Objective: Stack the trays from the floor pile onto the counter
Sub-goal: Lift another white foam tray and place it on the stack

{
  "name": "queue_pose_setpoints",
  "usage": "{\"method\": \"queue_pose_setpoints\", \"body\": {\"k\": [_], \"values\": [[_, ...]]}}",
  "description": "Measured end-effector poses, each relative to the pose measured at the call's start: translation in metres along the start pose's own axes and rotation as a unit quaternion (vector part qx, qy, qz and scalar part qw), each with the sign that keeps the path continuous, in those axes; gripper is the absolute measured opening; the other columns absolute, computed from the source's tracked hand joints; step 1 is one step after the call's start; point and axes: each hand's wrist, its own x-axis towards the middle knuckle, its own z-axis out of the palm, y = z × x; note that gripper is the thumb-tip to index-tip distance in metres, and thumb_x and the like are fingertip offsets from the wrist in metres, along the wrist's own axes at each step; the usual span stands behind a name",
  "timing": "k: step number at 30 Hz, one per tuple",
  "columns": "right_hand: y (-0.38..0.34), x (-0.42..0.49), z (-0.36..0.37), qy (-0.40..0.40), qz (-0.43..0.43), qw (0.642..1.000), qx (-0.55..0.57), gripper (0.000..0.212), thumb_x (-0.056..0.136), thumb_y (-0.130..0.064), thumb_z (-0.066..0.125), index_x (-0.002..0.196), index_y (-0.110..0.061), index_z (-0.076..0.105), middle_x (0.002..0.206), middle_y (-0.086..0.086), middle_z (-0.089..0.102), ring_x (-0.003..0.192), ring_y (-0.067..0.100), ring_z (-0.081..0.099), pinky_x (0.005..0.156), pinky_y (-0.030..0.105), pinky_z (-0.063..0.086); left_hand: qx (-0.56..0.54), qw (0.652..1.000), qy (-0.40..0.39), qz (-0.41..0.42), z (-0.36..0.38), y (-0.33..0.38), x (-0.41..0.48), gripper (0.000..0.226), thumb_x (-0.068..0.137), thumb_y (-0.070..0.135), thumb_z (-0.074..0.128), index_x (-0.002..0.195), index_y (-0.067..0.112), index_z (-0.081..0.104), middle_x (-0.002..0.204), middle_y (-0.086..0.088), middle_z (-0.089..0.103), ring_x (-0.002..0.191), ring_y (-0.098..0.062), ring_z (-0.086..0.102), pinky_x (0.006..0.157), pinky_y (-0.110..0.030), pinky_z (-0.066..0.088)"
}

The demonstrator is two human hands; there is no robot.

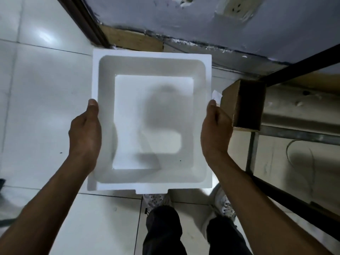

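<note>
- Left hand (85,133) clamps the tray's (150,65) left rim, thumb on top; right hand (216,132) grips the opposite rim the same way, both forearms reaching forward.
- Below the hands: glossy white tiled floor (42,85), the person's shoes too. Just right of the right hand, a cardboard box (244,105) and a dark metal frame (298,68).
- Tray, held level between the hands above the floor: white foam, square, deep rounded well, open side up.

White tiled floor (46,111); shoes (225,205) planted on it.

fingers of both grips hidden under tray (150,65) | shoes (223,205) partly covered
</note>
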Motion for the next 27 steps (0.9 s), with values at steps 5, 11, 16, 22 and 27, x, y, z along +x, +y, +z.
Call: {"method": "queue_pose_setpoints", "body": {"k": [5,11,16,22,27], "values": [[-0.060,-0.024,-0.031,-0.001,-0.015,1.000,0.012,0.053,0.102,-0.037,0.044,0.053,-0.022,0.029,0.037,-0.011,0.034,0.041,0.006,0.031,0.047,0.021,0.027,-0.020,1.000,0.010,0.001,-0.043,0.044,-0.039,0.054,0.095,0.066,0.038,0.087,0.015,0.056,0.085,-0.009,0.055,0.078,-0.025,0.053,0.076,-0.037,0.043],[-0.135,-0.051,-0.078,-0.014,-0.011,0.999,0.035,0.053,0.101,-0.042,0.044,0.055,-0.019,0.033,0.039,-0.009,0.031,0.042,0.005,0.028,0.050,0.024,0.026,-0.042,0.999,0.001,0.029,-0.094,0.099,-0.093,0.050,0.097,0.064,0.038,0.095,0.017,0.057,0.088,-0.011,0.052,0.076,-0.024,0.050,0.071,-0.034,0.040],[-0.195,-0.083,-0.120,-0.038,-0.027,0.998,0.039,0.053,0.101,-0.045,0.044,0.058,-0.015,0.035,0.048,-0.007,0.027,0.047,0.007,0.027,0.048,0.023,0.026,-0.051,0.998,-0.003,0.024,-0.144,0.144,-0.140,0.047,0.095,0.065,0.039,0.074,0.025,0.050,0.083,-0.002,0.056,0.079,-0.023,0.054,0.078,-0.037,0.043],[-0.259,-0.114,-0.163,-0.056,-0.037,0.997,0.039,0.057,0.100,-0.045,0.044,0.062,-0.003,0.038,0.055,0.003,0.030,0.051,0.011,0.031,0.052,0.028,0.025,-0.068,0.998,0.004,0.017,-0.191,0.188,-0.198,0.048,0.098,0.062,0.038,0.097,0.022,0.064,0.095,-0.002,0.063,0.090,-0.026,0.059,0.089,-0.039,0.048],[-0.305,-0.132,-0.202,-0.106,-0.065,0.989,0.079,0.055,0.099,-0.045,0.045,0.067,-0.001,0.039,0.057,0.005,0.034,0.052,0.012,0.032,0.052,0.028,0.027,-0.089,0.996,-0.002,0.019,-0.230,0.225,-0.240,0.043,0.098,0.059,0.041,0.087,0.025,0.064,0.091,0.001,0.067,0.090,-0.025,0.064,0.091,-0.042,0.051]]}}
